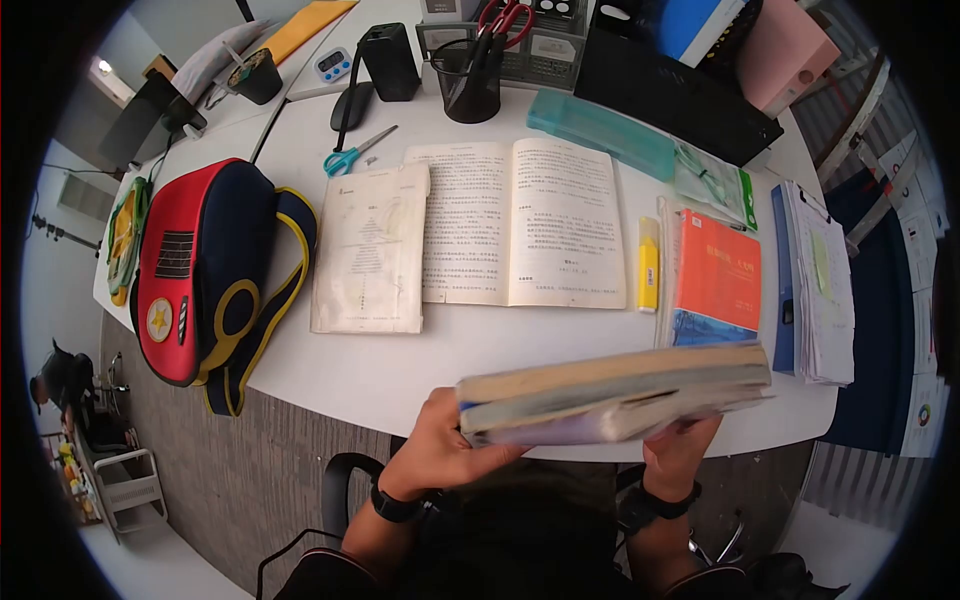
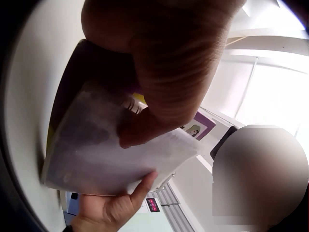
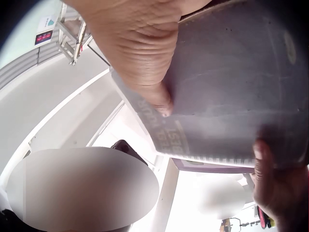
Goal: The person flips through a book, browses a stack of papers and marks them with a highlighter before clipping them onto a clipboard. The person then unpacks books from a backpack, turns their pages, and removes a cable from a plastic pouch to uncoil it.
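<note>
A stack of books and notebooks (image 1: 610,395) is held edge-on above the desk's front edge in the head view. My left hand (image 1: 440,450) grips its left end, thumb along the near side. At the other end my right hand (image 1: 682,450) holds it, fingers partly hidden beneath. Both wrist views show the thumbs pressing on the outer face, a spiral-bound notebook (image 3: 227,82) with a greyish translucent cover. Beyond the stack, an open book (image 1: 565,225) lies flat, a worn closed book (image 1: 368,250) overlapping its left page.
A red and navy school bag (image 1: 200,270) stands at the left. Teal scissors (image 1: 345,160) lie behind the books. To the right are a yellow highlighter (image 1: 649,265), an orange-covered book (image 1: 718,270) and a clipboard with papers (image 1: 822,290). A pen holder (image 1: 468,85) stands at the back.
</note>
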Demonstrator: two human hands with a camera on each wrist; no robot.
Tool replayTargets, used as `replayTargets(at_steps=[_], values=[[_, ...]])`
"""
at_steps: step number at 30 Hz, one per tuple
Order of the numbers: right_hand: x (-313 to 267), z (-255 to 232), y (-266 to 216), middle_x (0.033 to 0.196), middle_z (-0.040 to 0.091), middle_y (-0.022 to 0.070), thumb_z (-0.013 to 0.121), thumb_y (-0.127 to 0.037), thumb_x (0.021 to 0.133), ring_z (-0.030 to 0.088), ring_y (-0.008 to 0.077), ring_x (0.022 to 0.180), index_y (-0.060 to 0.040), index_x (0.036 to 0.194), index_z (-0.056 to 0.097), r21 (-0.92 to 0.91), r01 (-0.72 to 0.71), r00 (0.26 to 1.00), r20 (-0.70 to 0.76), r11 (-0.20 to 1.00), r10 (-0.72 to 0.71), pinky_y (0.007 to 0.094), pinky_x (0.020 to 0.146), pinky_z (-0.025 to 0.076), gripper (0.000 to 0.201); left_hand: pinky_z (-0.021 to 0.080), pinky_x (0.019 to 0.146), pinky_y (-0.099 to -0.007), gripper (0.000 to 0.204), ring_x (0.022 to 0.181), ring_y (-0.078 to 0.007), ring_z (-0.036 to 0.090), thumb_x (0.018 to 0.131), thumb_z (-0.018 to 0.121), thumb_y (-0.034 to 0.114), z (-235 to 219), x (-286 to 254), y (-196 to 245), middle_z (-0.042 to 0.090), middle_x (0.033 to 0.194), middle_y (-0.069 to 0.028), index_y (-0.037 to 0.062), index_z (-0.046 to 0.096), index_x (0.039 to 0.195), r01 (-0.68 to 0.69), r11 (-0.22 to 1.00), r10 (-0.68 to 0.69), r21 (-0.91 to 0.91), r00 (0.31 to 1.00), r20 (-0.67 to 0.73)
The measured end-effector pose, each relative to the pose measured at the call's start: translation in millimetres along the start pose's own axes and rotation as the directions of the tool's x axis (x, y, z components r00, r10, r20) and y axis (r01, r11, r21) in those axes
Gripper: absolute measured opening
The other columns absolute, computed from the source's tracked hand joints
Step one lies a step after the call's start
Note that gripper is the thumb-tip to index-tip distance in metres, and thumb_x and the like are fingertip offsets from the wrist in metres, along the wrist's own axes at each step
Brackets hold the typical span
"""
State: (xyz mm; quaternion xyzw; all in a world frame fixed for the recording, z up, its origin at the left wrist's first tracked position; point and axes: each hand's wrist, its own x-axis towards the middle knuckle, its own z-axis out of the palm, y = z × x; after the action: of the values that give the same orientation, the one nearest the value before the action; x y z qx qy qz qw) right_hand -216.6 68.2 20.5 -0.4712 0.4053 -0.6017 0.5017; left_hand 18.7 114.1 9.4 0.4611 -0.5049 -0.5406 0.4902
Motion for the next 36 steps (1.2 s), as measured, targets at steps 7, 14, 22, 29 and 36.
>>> replayTargets(at_steps=[7, 14, 22, 29, 36], values=[[18, 27, -16, 0.096, 0.064, 0.0133, 0.090, -0.050, 0.065, 0.064, 0.0230, 0.083, -0.0038, 0.110, 0.049, -0.128, 0.195, 0.980, 0.000, 0.972, -0.197, 0.0337, 0.076, 0.052, 0.076, 0.057, 0.085, -0.0369, 0.059, 0.096, -0.0277, 0.072, 0.078, 0.081, 0.035, 5, 24, 16, 0.072, 0.105, -0.0207, -0.0046, 0.059, 0.116, -0.353, 0.936, 0.351, 0.006, 0.929, -0.120], [28, 29, -38, 0.097, 0.063, 0.0152, 0.088, -0.060, 0.061, 0.064, 0.0218, 0.087, -0.0036, 0.116, 0.044, -0.129, 0.386, 0.919, 0.139, 0.913, -0.369, 0.0307, 0.074, 0.051, 0.090, 0.057, 0.071, -0.0327, 0.109, 0.076, -0.0248, 0.069, 0.059, 0.078, 0.072, 13, 34, 61, 0.066, 0.085, -0.0160, -0.0045, 0.039, 0.126, -0.597, 0.703, 0.692, 0.386, 0.700, -0.178], [21, 27, -65, 0.094, 0.063, 0.0149, 0.087, -0.011, 0.073, 0.069, 0.0270, 0.082, -0.0020, 0.096, 0.056, -0.112, 0.274, 0.945, 0.218, 0.955, -0.245, 0.0369, 0.073, 0.059, 0.039, 0.054, 0.058, -0.0330, 0.049, 0.066, -0.0259, 0.066, 0.088, 0.071, 0.045, 9, 31, 122, 0.067, 0.074, -0.0126, -0.0027, 0.064, 0.096, -0.420, 0.409, 0.570, 0.810, 0.811, 0.133], [13, 36, -58, 0.087, 0.061, 0.0084, 0.078, -0.025, 0.086, 0.068, 0.0225, 0.073, -0.0061, 0.090, 0.052, -0.213, 0.324, 0.946, 0.085, 0.922, -0.313, 0.0326, 0.065, 0.058, 0.033, 0.049, 0.051, -0.0285, 0.039, 0.058, -0.0173, 0.059, 0.098, 0.059, 0.040, 24, 23, 114, 0.061, 0.065, -0.0043, 0.0061, 0.060, 0.078, -0.263, 0.417, 0.559, 0.870, 0.829, -0.018], [20, 54, -48, 0.077, 0.052, 0.0071, 0.055, -0.035, 0.099, 0.054, 0.0142, 0.062, -0.0074, 0.088, 0.042, -0.289, 0.435, 0.882, -0.054, 0.853, -0.468, 0.0280, 0.062, 0.050, 0.032, 0.049, 0.051, -0.0279, 0.039, 0.058, -0.0162, 0.059, 0.099, 0.056, 0.039, 25, 19, 114, 0.062, 0.065, -0.0038, 0.0069, 0.059, 0.077, -0.225, 0.434, 0.548, 0.872, 0.834, -0.057]])
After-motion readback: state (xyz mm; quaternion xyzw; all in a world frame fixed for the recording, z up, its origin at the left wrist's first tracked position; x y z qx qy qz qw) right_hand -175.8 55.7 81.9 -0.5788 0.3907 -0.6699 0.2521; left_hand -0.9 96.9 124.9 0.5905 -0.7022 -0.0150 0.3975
